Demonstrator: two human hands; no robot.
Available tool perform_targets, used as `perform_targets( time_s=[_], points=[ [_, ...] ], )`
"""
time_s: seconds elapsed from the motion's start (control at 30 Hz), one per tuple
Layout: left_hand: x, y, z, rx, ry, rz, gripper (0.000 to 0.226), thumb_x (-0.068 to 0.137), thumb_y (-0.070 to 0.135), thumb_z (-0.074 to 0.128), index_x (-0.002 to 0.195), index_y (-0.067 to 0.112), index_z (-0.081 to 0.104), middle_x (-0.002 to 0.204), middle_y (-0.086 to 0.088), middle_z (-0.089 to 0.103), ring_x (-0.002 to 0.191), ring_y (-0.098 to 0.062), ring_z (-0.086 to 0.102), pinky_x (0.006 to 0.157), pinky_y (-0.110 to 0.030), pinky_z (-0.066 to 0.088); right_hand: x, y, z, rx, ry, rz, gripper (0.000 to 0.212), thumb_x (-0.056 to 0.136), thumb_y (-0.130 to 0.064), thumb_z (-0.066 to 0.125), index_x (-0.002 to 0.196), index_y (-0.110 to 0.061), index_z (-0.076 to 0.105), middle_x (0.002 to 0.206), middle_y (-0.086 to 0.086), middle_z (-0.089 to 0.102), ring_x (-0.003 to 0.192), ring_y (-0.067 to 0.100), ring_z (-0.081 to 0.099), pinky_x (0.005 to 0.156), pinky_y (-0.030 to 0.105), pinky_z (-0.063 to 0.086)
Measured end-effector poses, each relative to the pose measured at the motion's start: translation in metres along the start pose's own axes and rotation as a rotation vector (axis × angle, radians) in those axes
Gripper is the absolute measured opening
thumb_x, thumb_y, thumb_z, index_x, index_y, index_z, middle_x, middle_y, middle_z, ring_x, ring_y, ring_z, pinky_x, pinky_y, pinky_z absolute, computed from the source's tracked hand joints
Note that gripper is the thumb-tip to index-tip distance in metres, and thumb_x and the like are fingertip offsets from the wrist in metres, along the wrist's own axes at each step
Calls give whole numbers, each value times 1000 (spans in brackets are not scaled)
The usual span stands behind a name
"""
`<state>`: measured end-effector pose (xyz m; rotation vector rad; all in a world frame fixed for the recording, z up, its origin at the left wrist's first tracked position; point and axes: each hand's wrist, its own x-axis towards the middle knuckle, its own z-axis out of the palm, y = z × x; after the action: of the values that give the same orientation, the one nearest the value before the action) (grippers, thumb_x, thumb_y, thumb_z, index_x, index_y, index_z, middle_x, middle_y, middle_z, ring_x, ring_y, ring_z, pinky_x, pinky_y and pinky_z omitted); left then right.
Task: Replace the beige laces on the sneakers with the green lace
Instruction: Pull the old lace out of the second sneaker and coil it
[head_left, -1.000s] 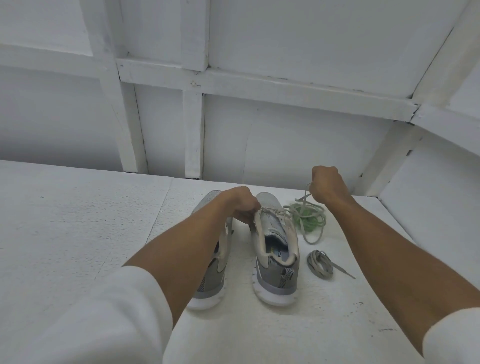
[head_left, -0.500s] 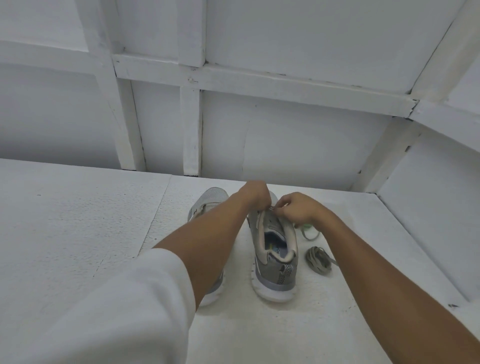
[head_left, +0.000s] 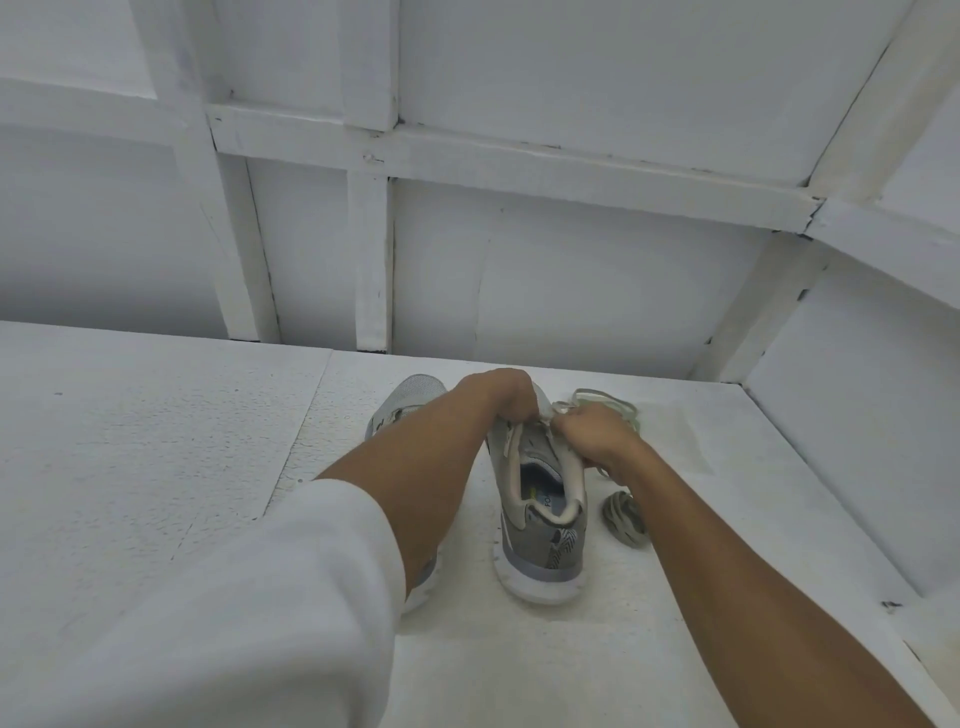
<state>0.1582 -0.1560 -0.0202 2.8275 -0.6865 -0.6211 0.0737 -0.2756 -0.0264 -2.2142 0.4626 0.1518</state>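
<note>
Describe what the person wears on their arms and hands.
A loose white sleeve covers the left upper arm, ending near the elbow. Both forearms are bare. The left hand and right hand show no gloves, rings or watch. No right sleeve is in view.

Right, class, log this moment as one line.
step: lacing right sneaker | left hand: grips sneaker | right hand: pinches green lace at eyelets | beige lace: bundled beside sneaker

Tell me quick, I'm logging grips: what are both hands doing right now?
Left hand: curled, gripping the sneaker up front.
Right hand: curled, pinching a lace at the sneaker; which lace, unclear.
</note>
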Motion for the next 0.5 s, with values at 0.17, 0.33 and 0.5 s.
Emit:
perform_targets(
  time_s=[0.17, 0.33, 0.5],
  points=[
    [2, 1, 1, -17, 18, -22, 32, 91, 27, 58, 121, 17, 66, 116, -6, 64, 93, -27, 59, 89, -38, 54, 5, 7, 1, 55, 12, -1, 23, 89, -17, 60, 93, 3, 69, 82, 19, 65, 68, 25, 60, 60, 34, 53],
    [5, -1, 4, -75, 46, -34, 28, 86, 25, 64, 112, 16, 70, 109, -6, 67, 96, -25, 63, 88, -40, 55, 4, 10, 1, 186, -9, 83, 19, 92, -4, 47, 98, 0, 65, 75, 13, 55, 60, 21, 52, 51, 24, 47],
    [7, 0, 7, -79, 99, -24, 28, 82, 28, 69, 106, 15, 73, 107, -4, 69, 100, -24, 63, 87, -37, 56, 4, 13, 5, 350, -6, 176, 25, 92, 0, 43, 108, -1, 63, 85, 13, 59, 66, 20, 54, 57, 29, 49]
  ],
)
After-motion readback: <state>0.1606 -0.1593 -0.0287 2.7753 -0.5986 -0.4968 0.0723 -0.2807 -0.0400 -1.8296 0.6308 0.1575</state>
